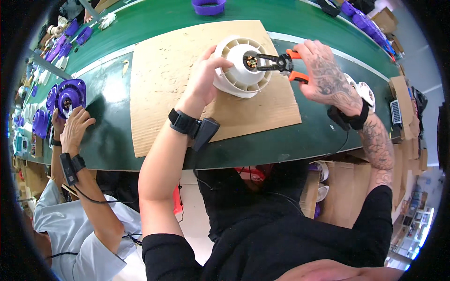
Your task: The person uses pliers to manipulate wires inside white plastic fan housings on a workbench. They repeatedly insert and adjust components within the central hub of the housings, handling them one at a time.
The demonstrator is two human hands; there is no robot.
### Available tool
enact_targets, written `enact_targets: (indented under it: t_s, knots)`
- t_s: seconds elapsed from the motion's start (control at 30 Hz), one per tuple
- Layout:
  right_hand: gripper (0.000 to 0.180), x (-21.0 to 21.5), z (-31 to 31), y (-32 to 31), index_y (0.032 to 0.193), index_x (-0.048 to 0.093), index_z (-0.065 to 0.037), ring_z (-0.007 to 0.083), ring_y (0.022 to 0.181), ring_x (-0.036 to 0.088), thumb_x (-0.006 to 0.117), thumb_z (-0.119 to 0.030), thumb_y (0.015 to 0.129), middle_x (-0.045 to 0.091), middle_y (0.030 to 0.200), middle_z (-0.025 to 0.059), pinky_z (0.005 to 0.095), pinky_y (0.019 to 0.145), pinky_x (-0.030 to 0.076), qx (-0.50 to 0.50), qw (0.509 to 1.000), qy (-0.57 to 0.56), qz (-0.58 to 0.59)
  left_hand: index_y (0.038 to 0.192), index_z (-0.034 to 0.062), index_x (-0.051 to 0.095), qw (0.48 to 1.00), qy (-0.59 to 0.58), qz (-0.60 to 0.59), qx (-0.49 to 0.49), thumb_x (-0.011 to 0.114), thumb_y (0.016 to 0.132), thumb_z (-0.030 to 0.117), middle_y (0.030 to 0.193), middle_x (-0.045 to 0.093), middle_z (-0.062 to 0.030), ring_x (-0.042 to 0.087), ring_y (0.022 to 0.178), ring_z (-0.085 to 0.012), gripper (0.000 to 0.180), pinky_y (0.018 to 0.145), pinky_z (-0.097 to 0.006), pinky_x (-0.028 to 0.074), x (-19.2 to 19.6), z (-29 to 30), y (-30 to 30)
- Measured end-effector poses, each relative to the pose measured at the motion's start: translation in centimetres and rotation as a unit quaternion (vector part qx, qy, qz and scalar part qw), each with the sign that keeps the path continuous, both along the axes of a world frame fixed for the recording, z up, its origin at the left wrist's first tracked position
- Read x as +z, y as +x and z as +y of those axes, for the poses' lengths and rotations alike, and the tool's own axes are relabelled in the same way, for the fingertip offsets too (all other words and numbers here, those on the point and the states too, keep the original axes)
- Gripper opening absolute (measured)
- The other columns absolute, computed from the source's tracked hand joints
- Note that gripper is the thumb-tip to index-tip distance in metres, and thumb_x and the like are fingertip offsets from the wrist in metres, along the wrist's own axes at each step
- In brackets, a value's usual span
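Observation:
A white round plastic housing [237,75] with a ribbed outer ring lies tilted on a flat sheet of cardboard [171,93]. My left hand [205,79] grips its left rim, thumb on the white centre and fingers behind. In my right hand [321,70] are pliers [283,63] with black jaws and orange handles, held parted. The jaw tips reach the dark central hole of the housing, where small coppery parts show. Whether the jaws grip one of these parts is too small to tell.
At the left a co-worker's hands [72,126] work on a purple housing [70,98]. A purple bowl-shaped part [208,6] sits on the green belt [164,18] beyond. White round parts [363,91] lie beside my right wrist. Cardboard boxes [342,192] stand below the table's right edge.

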State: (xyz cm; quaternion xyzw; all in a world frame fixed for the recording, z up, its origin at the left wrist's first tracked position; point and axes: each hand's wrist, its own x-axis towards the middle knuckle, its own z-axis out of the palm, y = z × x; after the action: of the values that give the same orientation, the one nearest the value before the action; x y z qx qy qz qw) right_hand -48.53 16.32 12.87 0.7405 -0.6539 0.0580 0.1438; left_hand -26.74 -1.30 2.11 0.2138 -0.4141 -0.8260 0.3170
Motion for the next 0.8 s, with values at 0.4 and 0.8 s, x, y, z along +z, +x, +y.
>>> enact_targets:
  t_s: [0.4, 0.8]
  knots:
    - [0.055, 2.4, -0.8, 2.4, 0.109, 0.057, -0.003, 0.0297, 0.101, 0.052, 0.075, -0.020, 0.060, 0.053, 0.099, 0.0138, 0.0413, 0.093, 0.040, -0.034, 0.984, -0.008, 0.175, 0.152, 0.0075, 0.028, 0.999, -0.019, 0.023, 0.039, 0.068, 0.081, -0.003, 0.131, 0.057, -0.0183, 0.061, 0.118, -0.0306, 0.082, 0.100, -0.050, 0.053, 0.3, 2.5, -0.2]
    - [0.061, 3.1, -1.6, 2.7, 0.109, 0.060, -0.001, 0.0306, 0.100, 0.052, 0.074, -0.025, 0.055, 0.056, 0.100, 0.0161, 0.0416, 0.093, 0.038, -0.050, 0.982, 0.049, 0.174, 0.153, 0.0040, 0.025, 0.997, -0.040, 0.043, 0.044, 0.070, 0.079, -0.005, 0.135, 0.056, -0.0184, 0.058, 0.124, -0.0291, 0.087, 0.102, -0.047, 0.053, 0.2, 2.8, -0.3]
